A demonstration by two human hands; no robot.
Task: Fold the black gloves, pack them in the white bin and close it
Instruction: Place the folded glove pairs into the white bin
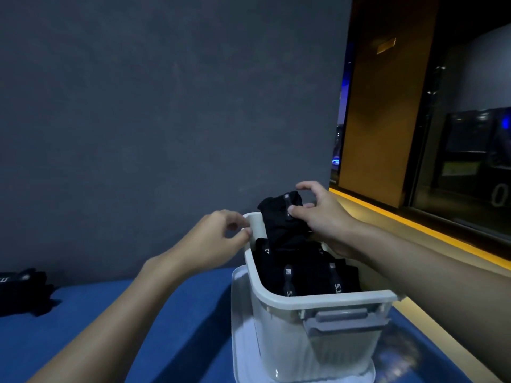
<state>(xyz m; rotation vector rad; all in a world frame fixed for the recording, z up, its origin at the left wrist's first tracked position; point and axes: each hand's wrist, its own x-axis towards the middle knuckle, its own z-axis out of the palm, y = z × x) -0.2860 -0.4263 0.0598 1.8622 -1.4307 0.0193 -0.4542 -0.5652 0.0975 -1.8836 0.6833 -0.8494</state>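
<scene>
The white bin [304,302], grey latch [343,319] nearest, holds folded black gloves [309,269] printed "5.1". Above its far end the right hand [323,214] pinches another black glove [279,219]. The left hand [218,236] has curled fingertips at the rim; whether it grips is unclear. Loose black gloves [22,291] lie far left on the blue table [96,313].

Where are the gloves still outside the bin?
Head view: black fabric gloves lie at the far left edge on the blue surface, by the grey wall, well apart from the white plastic bin.
</scene>
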